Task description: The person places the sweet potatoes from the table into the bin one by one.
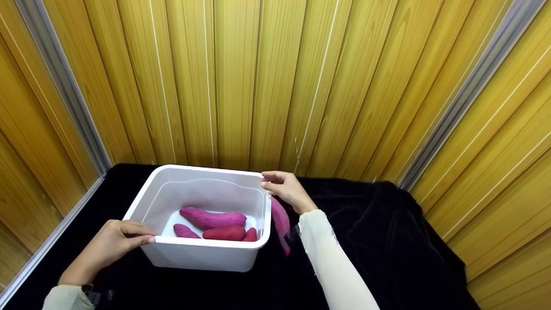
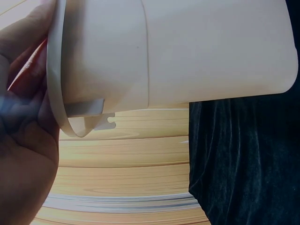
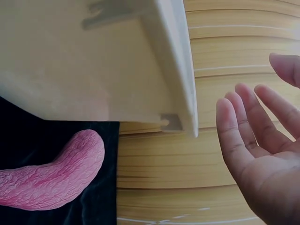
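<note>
A white plastic bin (image 1: 202, 257) stands on black cloth with several purple and red sweet potatoes inside, among them a long purple sweet potato (image 1: 213, 218) and a red sweet potato (image 1: 224, 233). My left hand (image 1: 109, 243) pinches the bin's rim at the near left corner; in the left wrist view, its fingers lie against the rim. My right hand (image 1: 289, 189) is at the far right corner. In the right wrist view, that right hand (image 3: 262, 150) has loosely bent fingers and a gap between it and the bin. Another pink-purple sweet potato (image 1: 280, 221) lies outside, right of the bin, partly hidden.
Black velvet cloth (image 1: 366, 249) covers the table and is wrinkled on the right. Yellow wood-patterned panels (image 1: 275, 86) rise behind and at both sides, with grey metal strips (image 1: 465, 94) in the corners.
</note>
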`<state>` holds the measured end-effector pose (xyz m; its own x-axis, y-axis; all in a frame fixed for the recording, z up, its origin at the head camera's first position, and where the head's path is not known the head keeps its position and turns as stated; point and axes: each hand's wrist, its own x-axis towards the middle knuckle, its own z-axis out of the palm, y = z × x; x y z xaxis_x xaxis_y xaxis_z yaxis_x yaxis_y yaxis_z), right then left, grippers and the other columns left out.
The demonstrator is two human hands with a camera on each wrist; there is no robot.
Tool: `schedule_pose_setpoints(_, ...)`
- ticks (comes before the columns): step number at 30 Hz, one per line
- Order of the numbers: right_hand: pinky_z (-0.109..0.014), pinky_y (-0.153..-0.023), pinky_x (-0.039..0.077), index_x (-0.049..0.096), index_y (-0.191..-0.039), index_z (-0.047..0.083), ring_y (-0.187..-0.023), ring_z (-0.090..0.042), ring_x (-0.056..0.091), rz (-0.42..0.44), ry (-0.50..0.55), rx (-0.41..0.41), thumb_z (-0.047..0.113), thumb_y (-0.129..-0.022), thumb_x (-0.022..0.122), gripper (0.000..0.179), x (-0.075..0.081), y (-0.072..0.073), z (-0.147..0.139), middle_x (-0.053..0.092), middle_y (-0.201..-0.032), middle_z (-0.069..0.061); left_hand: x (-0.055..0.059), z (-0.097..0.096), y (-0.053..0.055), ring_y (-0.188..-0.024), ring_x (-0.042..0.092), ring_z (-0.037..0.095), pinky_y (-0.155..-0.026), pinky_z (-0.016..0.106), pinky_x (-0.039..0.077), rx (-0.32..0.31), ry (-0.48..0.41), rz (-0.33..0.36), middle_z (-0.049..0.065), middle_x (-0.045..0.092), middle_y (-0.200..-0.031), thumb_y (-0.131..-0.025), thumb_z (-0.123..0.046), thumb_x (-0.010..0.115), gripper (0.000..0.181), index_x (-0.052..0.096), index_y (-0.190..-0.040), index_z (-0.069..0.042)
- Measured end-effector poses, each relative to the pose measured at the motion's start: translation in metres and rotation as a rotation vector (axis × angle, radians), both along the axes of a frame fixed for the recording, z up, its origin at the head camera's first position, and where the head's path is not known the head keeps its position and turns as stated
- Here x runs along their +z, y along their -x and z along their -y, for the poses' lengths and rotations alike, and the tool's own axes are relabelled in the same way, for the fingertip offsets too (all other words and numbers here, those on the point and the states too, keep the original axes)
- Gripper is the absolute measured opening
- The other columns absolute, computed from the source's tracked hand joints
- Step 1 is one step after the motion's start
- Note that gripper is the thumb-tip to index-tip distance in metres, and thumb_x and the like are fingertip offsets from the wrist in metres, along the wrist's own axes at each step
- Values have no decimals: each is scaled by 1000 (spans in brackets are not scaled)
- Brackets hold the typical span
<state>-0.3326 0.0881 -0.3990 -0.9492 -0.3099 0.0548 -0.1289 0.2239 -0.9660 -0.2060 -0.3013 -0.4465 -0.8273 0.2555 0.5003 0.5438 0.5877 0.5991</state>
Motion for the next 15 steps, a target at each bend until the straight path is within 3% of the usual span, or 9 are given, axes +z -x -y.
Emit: schedule_pose_setpoints(15, -31, -83, 54, 53, -129, -10, -103, -21, 62, 48, 50, -84, 7, -89, 64, 45, -29, -6, -20, 60, -123, -27, 0, 2, 0, -76, 60, -9, -63, 5, 45, -54, 22, -50, 2, 75, -74, -69, -1, 82, 13, 78, -77, -10)
